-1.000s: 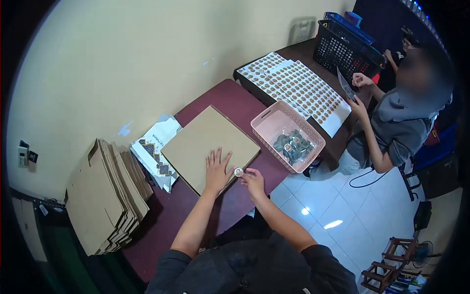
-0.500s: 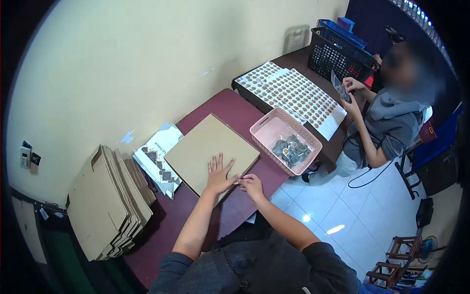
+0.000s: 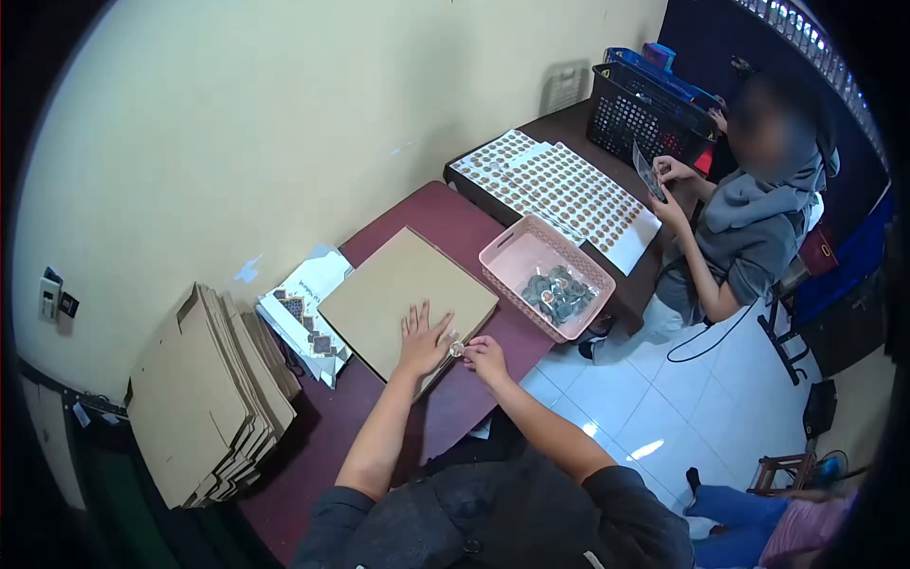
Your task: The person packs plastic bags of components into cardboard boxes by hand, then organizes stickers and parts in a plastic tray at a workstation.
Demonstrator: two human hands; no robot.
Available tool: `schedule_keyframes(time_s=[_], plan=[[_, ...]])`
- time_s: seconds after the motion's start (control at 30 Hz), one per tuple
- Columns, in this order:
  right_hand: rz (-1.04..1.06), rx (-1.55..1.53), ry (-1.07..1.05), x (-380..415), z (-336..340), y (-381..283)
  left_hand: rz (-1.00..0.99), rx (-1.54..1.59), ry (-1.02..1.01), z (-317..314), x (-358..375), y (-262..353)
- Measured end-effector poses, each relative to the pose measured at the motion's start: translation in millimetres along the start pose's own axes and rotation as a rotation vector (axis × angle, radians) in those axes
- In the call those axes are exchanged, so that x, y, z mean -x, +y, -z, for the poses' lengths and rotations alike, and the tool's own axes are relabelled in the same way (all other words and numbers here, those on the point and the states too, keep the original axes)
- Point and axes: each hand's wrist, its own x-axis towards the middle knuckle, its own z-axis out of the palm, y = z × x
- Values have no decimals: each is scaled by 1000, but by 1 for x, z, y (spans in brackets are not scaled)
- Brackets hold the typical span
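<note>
A flat brown cardboard box lies closed on the maroon table. My left hand rests on its top near the front edge, fingers spread and palm down. Beside that thumb, at the box's near right edge, my right hand pinches a small round sticker, pale with a darker middle. Its fine print is too small to read. To the right stands a pink basket holding several dark round pieces in clear plastic.
Folded cardboard boxes stand stacked at left, next to printed white packets. Sheets of round brown stickers cover the dark table near a black crate. A co-worker handles a dark sheet there. Another person is at lower right.
The round sticker between my right fingertips now shows its face more. My left hand stays on the box. Another person has come into view at lower right, and the view has shifted slightly.
</note>
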Motion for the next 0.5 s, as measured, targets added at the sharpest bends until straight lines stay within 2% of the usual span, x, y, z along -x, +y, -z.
schedule_keyframes(time_s=[0.13,0.37,0.5], plan=[[41,54,-67,4,1,-5,4,3,-15,2,0,1],[86,132,-24,-5,3,0,-28,-56,-12,4,2,2],[32,110,4,-4,1,-2,-12,-62,-44,2,-1,-1]])
